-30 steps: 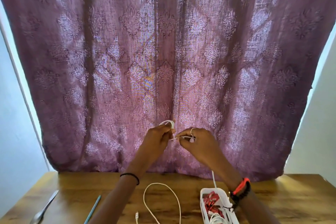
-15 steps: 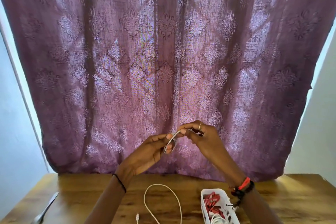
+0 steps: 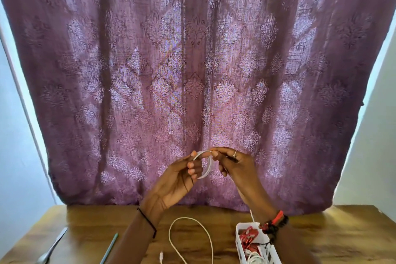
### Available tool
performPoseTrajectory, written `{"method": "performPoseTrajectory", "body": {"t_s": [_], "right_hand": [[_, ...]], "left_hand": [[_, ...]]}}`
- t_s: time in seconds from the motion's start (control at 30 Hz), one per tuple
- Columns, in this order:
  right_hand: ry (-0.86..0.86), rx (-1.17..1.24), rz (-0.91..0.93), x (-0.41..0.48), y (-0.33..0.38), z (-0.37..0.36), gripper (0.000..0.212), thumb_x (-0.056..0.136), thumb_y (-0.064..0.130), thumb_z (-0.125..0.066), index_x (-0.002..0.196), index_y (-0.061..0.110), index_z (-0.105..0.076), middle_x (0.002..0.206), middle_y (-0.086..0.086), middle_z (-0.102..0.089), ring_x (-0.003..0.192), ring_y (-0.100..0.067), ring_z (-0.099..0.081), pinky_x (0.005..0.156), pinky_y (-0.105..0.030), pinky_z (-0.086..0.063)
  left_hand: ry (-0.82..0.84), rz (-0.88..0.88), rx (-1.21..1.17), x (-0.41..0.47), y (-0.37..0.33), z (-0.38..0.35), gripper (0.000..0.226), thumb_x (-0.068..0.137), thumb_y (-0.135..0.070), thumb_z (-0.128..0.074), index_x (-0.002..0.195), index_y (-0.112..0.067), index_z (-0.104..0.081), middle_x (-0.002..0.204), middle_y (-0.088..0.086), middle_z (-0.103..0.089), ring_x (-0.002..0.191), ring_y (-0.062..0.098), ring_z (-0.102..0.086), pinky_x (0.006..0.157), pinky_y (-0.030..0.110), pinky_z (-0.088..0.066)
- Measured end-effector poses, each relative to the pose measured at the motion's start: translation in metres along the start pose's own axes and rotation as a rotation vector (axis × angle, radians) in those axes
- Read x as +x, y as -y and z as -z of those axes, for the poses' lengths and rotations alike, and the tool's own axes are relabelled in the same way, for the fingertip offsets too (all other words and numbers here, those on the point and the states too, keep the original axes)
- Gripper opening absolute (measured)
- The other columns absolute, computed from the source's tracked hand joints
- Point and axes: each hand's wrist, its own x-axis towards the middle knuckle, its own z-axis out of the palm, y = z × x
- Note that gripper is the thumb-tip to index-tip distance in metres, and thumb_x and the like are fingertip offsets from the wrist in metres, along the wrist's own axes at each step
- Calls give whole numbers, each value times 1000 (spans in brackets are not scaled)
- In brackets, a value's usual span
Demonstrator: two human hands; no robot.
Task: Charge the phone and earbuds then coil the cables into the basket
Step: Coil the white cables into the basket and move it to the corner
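Note:
Both hands are raised in front of the curtain, above the table. My left hand (image 3: 179, 176) holds a small coil of white cable (image 3: 205, 164) looped around its fingers. My right hand (image 3: 232, 162) pinches the top of that same coil with thumb and forefinger. A second white cable (image 3: 194, 236) lies in a loose loop on the wooden table, its plug near the front edge. The white basket (image 3: 243, 242) stands at the lower right with red and white cables inside. Phone and earbuds are out of view.
A purple patterned curtain (image 3: 192, 70) hangs behind the wooden table (image 3: 96, 223). A metal spoon (image 3: 52, 246) and a thin green stick (image 3: 110, 246) lie at the table's left front. Pale walls stand on both sides.
The left hand has turned palm up and the cable coil has grown into a wider ring. The right hand has moved slightly up and right, still pinching the cable.

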Motion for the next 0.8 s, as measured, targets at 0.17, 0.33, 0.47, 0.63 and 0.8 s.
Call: {"method": "performPoseTrajectory", "body": {"t_s": [0.17, 0.33, 0.47, 0.63, 0.8], "right_hand": [[-121, -78, -1, 1, -15, -4, 22, 86, 9, -62, 84, 29, -72, 57, 2, -58, 39, -1, -38, 41, -12, -31], [-190, -505, 217, -7, -33, -6, 15, 86, 14, -64, 96, 14, -74, 58, 12, -58, 63, 0, -55, 58, -3, -35], [-130, -715, 289, -12, -41, -10, 27, 82, 21, -55, 101, 14, -73, 72, -10, -63, 69, -12, -56, 65, -16, -43], [125, -940, 187, -27, -49, -13, 48, 91, 39, -30, 130, 23, -53, 95, -14, -60, 90, -32, -60, 76, -38, -42], [328, -1105, 148, -40, -43, -17, 39, 99, 26, -36, 138, 28, -41, 115, -10, -55, 106, -32, -55, 83, -41, -43]], "left_hand": [[13, -56, -122, 6, 8, -2, 63, 54, -7, -87, 109, 13, -62, 63, -2, -47, 52, 5, -45, 51, 16, -45], [-60, -179, -215, 12, 14, -3, 71, 41, -2, -91, 106, 11, -64, 80, 7, -67, 59, 8, -61, 60, 17, -53], [-132, -262, -266, 18, 16, -3, 78, 39, -2, -91, 110, 11, -61, 86, 11, -70, 61, 9, -64, 61, 18, -56], [-344, -432, -54, 24, 20, -10, 19, 91, -6, -47, 105, -2, -60, 90, 3, -73, 71, 4, -67, 68, 14, -54], [-460, -606, 740, 18, 27, -9, 21, 95, -14, -48, 96, -20, -68, 92, -7, -74, 79, 7, -68, 77, 15, -52]]}}
